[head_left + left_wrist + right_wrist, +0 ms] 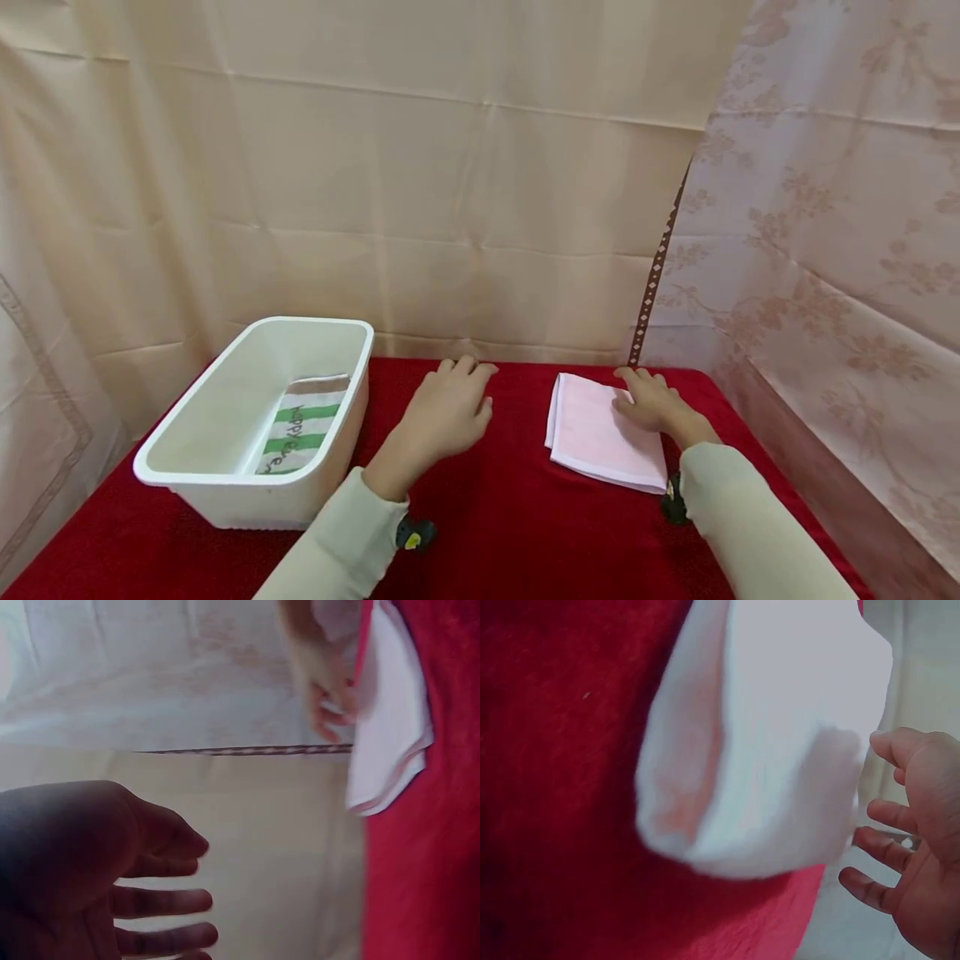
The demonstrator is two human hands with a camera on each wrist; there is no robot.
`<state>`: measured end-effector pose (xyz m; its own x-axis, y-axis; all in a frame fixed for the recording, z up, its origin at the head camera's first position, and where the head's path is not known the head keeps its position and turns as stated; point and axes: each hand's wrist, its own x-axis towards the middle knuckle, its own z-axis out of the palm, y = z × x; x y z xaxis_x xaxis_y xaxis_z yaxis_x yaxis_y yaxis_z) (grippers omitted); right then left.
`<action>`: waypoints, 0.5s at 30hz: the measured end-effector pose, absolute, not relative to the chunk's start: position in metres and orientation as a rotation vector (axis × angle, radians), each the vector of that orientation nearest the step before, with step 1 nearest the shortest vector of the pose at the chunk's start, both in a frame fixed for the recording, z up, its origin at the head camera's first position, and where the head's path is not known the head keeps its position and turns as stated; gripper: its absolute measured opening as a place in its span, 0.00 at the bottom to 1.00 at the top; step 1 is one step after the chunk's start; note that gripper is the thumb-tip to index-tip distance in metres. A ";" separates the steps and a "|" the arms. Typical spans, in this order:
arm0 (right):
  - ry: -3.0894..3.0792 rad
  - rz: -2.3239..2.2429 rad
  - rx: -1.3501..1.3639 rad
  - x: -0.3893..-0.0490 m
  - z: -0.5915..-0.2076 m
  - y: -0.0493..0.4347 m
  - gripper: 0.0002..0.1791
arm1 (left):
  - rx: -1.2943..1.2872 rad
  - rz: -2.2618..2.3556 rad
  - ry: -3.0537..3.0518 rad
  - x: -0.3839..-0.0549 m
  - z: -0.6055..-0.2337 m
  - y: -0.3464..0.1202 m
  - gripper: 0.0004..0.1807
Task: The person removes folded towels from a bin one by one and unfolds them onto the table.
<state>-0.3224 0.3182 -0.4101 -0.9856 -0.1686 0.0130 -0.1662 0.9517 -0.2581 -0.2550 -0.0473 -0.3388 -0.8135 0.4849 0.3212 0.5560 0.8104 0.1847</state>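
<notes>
A folded pink cloth [603, 433] with white edging lies on the red-covered table. My right hand [654, 398] is at its far right side. In the right wrist view, the spread fingers [885, 889] are beside the cloth [780, 765] and the thumb tip is close to its edge; I cannot tell whether it touches. Between the basin and the cloth, my left hand [447, 406] hovers with loose, separated fingers, holding nothing. Its palm [67, 855] shows dark in the left wrist view. A green-and-white striped cloth [303, 425] with lettering lies inside the white plastic basin [225, 502].
The basin stands on the left part of the red tabletop [480, 533]. Beige curtain [420, 183] hangs right behind the table. A paler flowered curtain [840, 250] closes off the right side, with a brown patterned trim [651, 287] where they meet.
</notes>
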 end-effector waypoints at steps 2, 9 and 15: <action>3.097 -0.438 -0.236 -0.321 -0.412 0.322 0.30 | -0.810 -0.459 -2.764 -0.264 -0.351 -0.033 0.24; 3.108 -0.532 -0.146 -0.316 -0.415 0.332 0.32 | -0.764 -0.744 -2.854 -0.291 -0.388 0.006 0.23; 2.915 -0.826 0.143 -0.308 -0.421 0.342 0.40 | -0.739 -1.085 -2.815 -0.304 -0.407 0.037 0.19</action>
